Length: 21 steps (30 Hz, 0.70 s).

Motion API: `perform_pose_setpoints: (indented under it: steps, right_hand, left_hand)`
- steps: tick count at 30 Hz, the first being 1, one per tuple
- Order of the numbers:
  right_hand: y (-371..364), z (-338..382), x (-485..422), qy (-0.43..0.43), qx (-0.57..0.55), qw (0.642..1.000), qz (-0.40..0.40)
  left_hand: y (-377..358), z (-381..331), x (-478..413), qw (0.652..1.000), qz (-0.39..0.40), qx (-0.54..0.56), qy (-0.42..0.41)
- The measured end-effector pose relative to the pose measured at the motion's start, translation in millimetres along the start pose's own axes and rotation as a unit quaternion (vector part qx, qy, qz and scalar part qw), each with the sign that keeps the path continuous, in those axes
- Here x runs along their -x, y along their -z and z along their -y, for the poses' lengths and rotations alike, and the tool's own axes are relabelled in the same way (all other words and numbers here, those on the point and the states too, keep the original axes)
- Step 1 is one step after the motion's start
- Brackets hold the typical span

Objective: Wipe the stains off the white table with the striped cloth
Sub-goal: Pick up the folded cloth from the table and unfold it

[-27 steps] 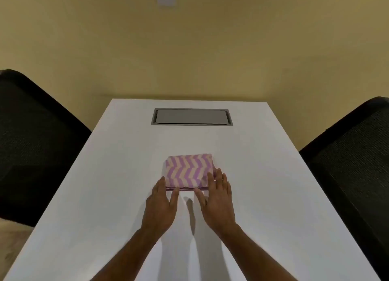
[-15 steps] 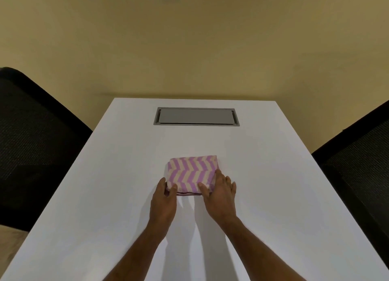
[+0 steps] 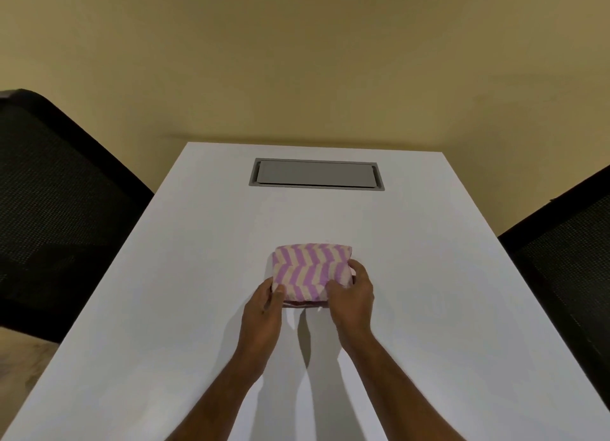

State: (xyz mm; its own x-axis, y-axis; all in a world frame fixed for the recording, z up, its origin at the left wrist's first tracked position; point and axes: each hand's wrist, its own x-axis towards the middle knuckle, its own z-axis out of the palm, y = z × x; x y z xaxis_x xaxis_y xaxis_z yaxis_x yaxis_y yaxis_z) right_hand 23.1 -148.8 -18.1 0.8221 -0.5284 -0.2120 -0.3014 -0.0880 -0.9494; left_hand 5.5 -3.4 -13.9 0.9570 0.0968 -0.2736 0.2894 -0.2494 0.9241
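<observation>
1. Our left hand [image 3: 264,303] and right hand [image 3: 351,293] grip the near corners of the folded striped cloth [image 3: 310,269], thumbs on top.
2. It lies mid white table [image 3: 429,275].
3. We judge this the pickup; wiping comes next, though we see no stains.

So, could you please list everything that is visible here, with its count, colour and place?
striped cloth: one, purple and cream, folded, on the table's middle
white table: one, white, reaches to the wall
hatch: one, grey, set in the table's far end
chairs: two, black mesh, one left of the table, one right
wall: one, yellow, behind the table
stains: none that I can see
left hand: grips the cloth's near left corner
right hand: grips its near right corner
</observation>
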Motion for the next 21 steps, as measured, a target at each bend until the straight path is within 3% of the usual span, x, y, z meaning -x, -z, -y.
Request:
perform_pose_setpoints:
  steps: [6,11,16,21]
  right_hand:
    - [12.8,8.5,39.0,-0.069,-0.138,0.988,0.012]
    - [27.5,11.6,88.2,-0.099,-0.186,0.977,0.021]
    - [43.9,10.7,136.8,-0.133,-0.232,0.963,0.032]
    - [56.8,23.5,178.8,-0.144,-0.271,0.951,0.033]
  left_hand:
    - [5.7,-6.3,35.6,0.990,-0.073,0.111,0.057]
    - [15.0,-14.6,70.9,0.962,-0.077,0.219,0.141]
    - [31.9,-24.2,114.2,0.906,-0.051,0.334,0.256]
    - [48.6,-20.4,156.5,0.845,-0.014,0.380,0.377]
